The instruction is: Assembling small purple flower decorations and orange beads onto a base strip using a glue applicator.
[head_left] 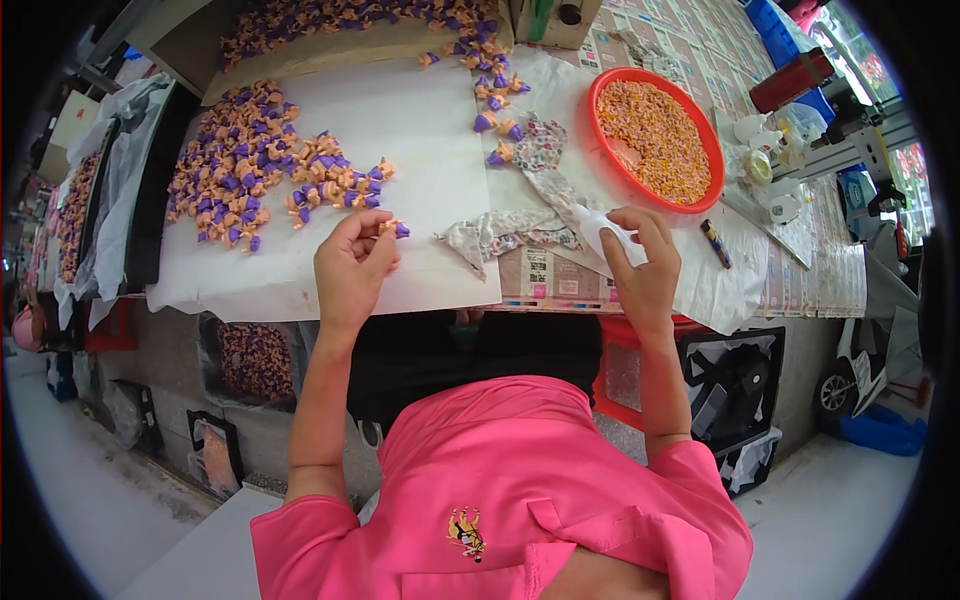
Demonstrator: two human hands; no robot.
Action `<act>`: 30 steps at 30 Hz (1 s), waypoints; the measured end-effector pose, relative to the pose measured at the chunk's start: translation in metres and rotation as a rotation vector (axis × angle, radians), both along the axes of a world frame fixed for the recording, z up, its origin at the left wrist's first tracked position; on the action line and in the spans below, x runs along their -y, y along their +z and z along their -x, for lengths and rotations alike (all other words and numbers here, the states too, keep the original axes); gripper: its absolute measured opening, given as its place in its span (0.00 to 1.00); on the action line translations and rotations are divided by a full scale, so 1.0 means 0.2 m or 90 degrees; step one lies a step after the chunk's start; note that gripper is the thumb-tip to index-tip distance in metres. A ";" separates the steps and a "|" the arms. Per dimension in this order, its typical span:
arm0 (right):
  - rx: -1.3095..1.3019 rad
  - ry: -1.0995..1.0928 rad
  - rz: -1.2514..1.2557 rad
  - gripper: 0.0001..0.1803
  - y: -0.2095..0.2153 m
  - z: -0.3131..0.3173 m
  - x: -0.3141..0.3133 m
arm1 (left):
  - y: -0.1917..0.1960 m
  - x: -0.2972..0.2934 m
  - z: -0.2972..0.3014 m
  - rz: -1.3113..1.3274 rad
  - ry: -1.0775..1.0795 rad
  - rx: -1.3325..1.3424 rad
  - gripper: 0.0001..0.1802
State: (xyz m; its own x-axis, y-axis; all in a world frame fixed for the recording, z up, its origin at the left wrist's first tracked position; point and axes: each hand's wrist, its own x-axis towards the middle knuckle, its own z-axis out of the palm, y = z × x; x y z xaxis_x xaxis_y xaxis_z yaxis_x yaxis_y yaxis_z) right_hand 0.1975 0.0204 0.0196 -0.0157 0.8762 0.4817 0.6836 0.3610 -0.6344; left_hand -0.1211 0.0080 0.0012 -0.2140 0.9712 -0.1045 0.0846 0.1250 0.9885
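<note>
A long worktop (420, 285) covered in white sheets spans the upper half of the view. Under its front edge, from seven to five o'clock, lies a pale grey concrete floor (90, 500). At eight o'clock, dark trays (215, 450) lean against the base below the worktop. At four o'clock a black open case (735, 385) sits beneath the edge, with a white wheeled cart (850, 375) and a blue bag (885, 430) beside it at three to four o'clock. At two o'clock daylight comes in by a metal frame (850, 150), with greenery (860, 50) showing beyond at one o'clock.
</note>
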 end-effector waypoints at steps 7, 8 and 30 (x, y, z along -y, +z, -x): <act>0.092 0.017 0.057 0.16 -0.02 -0.02 -0.06 | 0.06 -0.09 0.08 -0.119 0.047 -0.323 0.09; 0.090 0.015 0.059 0.16 -0.02 -0.02 -0.06 | 0.06 -0.09 0.09 -0.118 0.044 -0.325 0.09; -0.089 0.027 0.182 0.20 0.00 -0.20 -0.04 | 0.07 -0.32 -0.59 -0.333 -0.134 -0.293 0.09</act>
